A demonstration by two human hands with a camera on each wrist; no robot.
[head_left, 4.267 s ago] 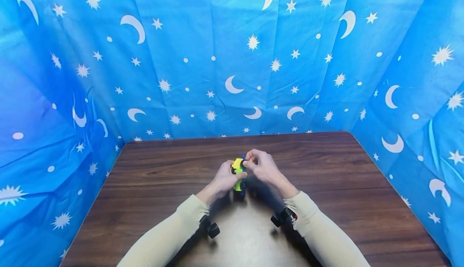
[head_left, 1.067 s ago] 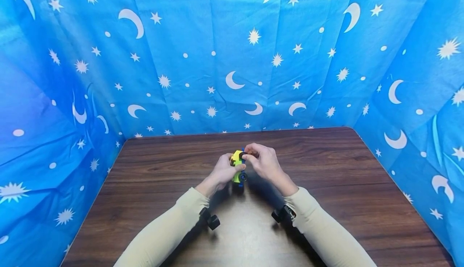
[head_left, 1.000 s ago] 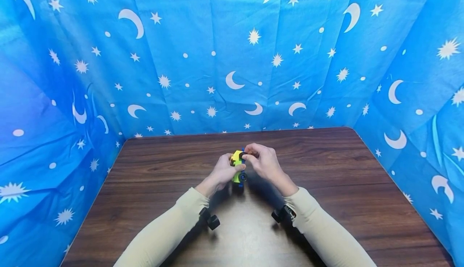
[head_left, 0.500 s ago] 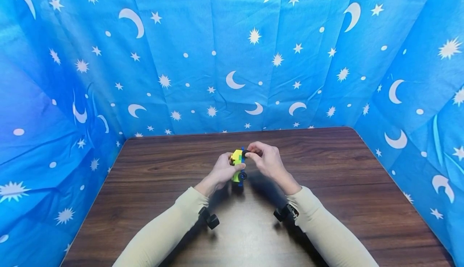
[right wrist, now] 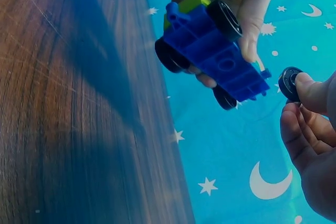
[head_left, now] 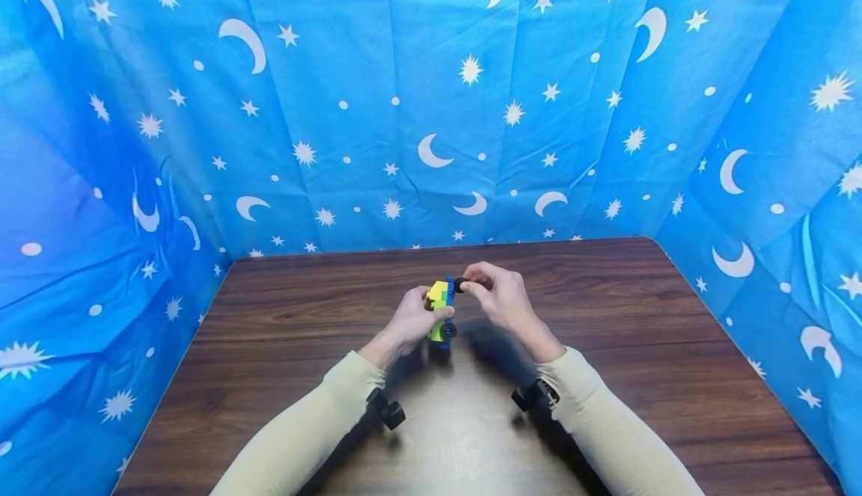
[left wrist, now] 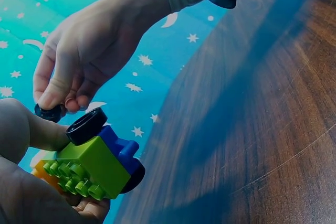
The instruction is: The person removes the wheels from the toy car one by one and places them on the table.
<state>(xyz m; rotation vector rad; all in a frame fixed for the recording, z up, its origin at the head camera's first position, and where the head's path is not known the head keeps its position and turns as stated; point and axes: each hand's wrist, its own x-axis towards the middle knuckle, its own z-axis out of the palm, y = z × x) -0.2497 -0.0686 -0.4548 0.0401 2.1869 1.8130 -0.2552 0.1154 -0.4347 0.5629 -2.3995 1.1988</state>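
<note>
My left hand (head_left: 408, 321) grips a toy car (head_left: 440, 292) built of blocks, held above the table. Its blue chassis (right wrist: 207, 45) faces the right wrist view, with a lime green block (left wrist: 100, 161) on top and a yellow one towards the far end. Three black wheels sit on the chassis, and a bare blue axle stub (right wrist: 266, 73) sticks out at the remaining corner. Between thumb and fingers my right hand (head_left: 501, 298) pinches a loose black wheel (right wrist: 289, 84), a small gap away from that stub. The left palm hides part of the car's far side.
A brown wood-grain table (head_left: 606, 316) lies under both hands, their shadows falling on it. Blue cloth (head_left: 350, 129) with moons and stars hangs behind it and on both sides. Each wrist wears a black camera, the left wrist camera (head_left: 387, 409) hanging low over the table.
The right hand has drawn back to the right, bringing the wheel off the car's far corner. The left hand keeps its grip, and the car has tilted slightly.
</note>
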